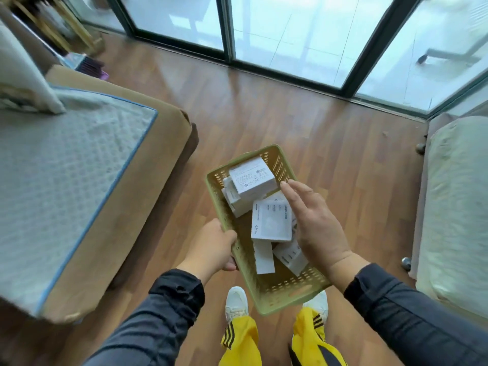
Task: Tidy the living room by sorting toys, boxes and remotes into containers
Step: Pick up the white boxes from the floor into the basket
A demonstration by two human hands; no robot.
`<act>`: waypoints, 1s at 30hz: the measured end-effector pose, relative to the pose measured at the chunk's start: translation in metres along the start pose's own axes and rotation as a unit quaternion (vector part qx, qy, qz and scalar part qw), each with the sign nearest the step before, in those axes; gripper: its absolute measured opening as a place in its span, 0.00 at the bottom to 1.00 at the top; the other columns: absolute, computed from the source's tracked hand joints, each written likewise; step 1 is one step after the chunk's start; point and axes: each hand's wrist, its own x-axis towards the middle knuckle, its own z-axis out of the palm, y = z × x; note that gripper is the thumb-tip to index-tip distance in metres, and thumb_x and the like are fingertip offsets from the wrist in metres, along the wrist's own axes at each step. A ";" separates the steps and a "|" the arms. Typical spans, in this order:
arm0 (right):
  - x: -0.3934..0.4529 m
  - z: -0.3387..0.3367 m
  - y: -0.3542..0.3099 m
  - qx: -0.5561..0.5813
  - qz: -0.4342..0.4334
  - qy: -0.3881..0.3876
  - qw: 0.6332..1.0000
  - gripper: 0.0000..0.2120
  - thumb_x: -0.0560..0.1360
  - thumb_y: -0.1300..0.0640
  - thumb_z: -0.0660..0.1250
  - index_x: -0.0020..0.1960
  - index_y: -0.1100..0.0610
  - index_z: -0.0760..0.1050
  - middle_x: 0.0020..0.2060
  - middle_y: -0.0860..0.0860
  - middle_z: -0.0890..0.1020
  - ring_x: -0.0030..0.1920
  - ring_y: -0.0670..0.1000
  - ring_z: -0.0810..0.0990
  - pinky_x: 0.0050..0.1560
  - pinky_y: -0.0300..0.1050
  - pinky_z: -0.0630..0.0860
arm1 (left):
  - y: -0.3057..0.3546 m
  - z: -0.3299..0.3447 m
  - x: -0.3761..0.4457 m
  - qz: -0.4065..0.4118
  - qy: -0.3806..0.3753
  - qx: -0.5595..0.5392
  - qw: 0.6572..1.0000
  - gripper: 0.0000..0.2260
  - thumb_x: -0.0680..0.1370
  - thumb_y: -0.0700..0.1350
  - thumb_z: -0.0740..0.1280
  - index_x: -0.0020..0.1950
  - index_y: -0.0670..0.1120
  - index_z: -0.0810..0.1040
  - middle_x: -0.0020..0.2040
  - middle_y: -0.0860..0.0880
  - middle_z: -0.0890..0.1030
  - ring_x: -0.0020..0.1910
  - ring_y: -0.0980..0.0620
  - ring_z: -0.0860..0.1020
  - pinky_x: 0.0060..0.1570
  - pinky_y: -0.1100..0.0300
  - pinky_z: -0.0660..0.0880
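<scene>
I carry a pale green perforated plastic basket [285, 294] in front of me, above the wooden floor. My left hand [212, 247] grips its left rim, fingers curled round the edge. Several white cardboard boxes lie inside, the largest [252, 179] at the far end and a flat one marked "45 W" [269, 220] in the middle. My right hand [313, 223] hovers over the basket's right side with fingers straight and spread, holding nothing; it hides part of the right rim.
A brown sofa [148, 178] with a grey quilted pad [60, 165] and a pillow [23, 75] is on the left. A cream-covered seat [456, 207] stands on the right. Glass sliding doors [290, 38] run along the far side. Wooden floor [330, 138] lies between them.
</scene>
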 end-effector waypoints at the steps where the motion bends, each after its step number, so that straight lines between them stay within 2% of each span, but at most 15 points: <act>1: -0.001 -0.011 -0.014 -0.009 -0.003 0.003 1.000 0.40 0.72 0.68 0.69 0.79 0.52 0.57 0.74 0.55 0.65 0.70 0.58 0.67 0.59 0.54 0.78 | 0.003 -0.011 -0.016 0.000 0.003 -0.006 1.000 0.10 0.79 0.39 0.59 0.57 0.44 0.75 0.42 0.37 0.85 0.29 0.43 0.84 0.40 0.45 0.85; 6: -0.004 -0.054 -0.077 -0.077 -0.023 -0.015 0.997 0.40 0.70 0.65 0.68 0.79 0.57 0.58 0.75 0.55 0.66 0.61 0.60 0.71 0.52 0.55 0.81 | 0.015 -0.068 -0.076 0.020 0.012 -0.008 1.000 0.10 0.79 0.39 0.60 0.58 0.42 0.75 0.42 0.38 0.86 0.33 0.42 0.86 0.41 0.45 0.85; 9: -0.007 -0.082 -0.110 -0.114 -0.031 -0.018 0.993 0.41 0.70 0.65 0.71 0.79 0.58 0.58 0.75 0.57 0.66 0.61 0.61 0.70 0.57 0.56 0.79 | 0.021 -0.102 -0.111 0.036 0.021 -0.002 0.999 0.08 0.80 0.38 0.61 0.57 0.41 0.75 0.37 0.39 0.84 0.29 0.45 0.84 0.42 0.45 0.85; 11: -0.009 -0.095 -0.127 -0.122 -0.049 -0.015 0.991 0.42 0.70 0.64 0.72 0.79 0.57 0.57 0.75 0.57 0.66 0.63 0.61 0.70 0.60 0.56 0.77 | 0.021 -0.120 -0.129 0.043 0.036 0.003 0.998 0.07 0.80 0.38 0.62 0.57 0.39 0.75 0.34 0.40 0.83 0.26 0.46 0.83 0.38 0.49 0.85; 14: -0.009 -0.108 -0.152 -0.125 -0.073 -0.025 0.989 0.42 0.72 0.62 0.71 0.80 0.55 0.54 0.76 0.55 0.63 0.66 0.60 0.68 0.65 0.55 0.74 | 0.014 -0.142 -0.153 0.054 0.065 0.008 0.996 0.09 0.80 0.39 0.63 0.59 0.39 0.76 0.43 0.37 0.84 0.32 0.44 0.85 0.33 0.51 0.84; 16: -0.008 -0.112 -0.166 -0.126 -0.092 -0.031 0.987 0.42 0.72 0.61 0.72 0.80 0.54 0.55 0.76 0.54 0.63 0.67 0.59 0.67 0.66 0.55 0.73 | 0.006 -0.152 -0.165 0.049 0.068 0.004 0.996 0.07 0.81 0.39 0.62 0.58 0.41 0.76 0.43 0.39 0.85 0.26 0.48 0.83 0.29 0.56 0.81; 18: -0.006 -0.115 -0.177 -0.130 -0.109 -0.051 0.984 0.41 0.72 0.59 0.71 0.80 0.54 0.54 0.75 0.54 0.64 0.67 0.58 0.66 0.67 0.54 0.72 | -0.003 -0.158 -0.175 0.046 0.080 -0.008 0.996 0.07 0.81 0.40 0.62 0.58 0.43 0.77 0.44 0.41 0.85 0.25 0.50 0.82 0.28 0.59 0.80; 20: -0.003 -0.117 -0.186 -0.135 -0.134 -0.072 0.979 0.40 0.73 0.58 0.70 0.79 0.54 0.54 0.74 0.54 0.65 0.67 0.58 0.66 0.67 0.53 0.72 | -0.015 -0.160 -0.182 0.037 0.094 -0.028 0.995 0.08 0.81 0.40 0.63 0.59 0.44 0.77 0.46 0.40 0.85 0.28 0.48 0.83 0.30 0.58 0.81; 25: 0.003 -0.121 -0.206 -0.135 -0.218 -0.092 0.962 0.34 0.71 0.59 0.70 0.75 0.54 0.63 0.68 0.53 0.72 0.61 0.57 0.70 0.57 0.53 0.76 | -0.049 -0.152 -0.207 -0.010 0.130 -0.102 0.986 0.09 0.81 0.41 0.63 0.60 0.45 0.77 0.49 0.38 0.84 0.34 0.43 0.83 0.39 0.48 0.85; 30: -0.002 -0.123 -0.224 -0.121 -0.312 -0.118 0.935 0.31 0.72 0.59 0.68 0.73 0.52 0.65 0.66 0.53 0.74 0.61 0.57 0.71 0.60 0.53 0.73 | -0.081 -0.127 -0.241 -0.045 0.217 -0.182 0.958 0.08 0.80 0.45 0.65 0.58 0.47 0.80 0.47 0.43 0.85 0.31 0.45 0.81 0.41 0.45 0.85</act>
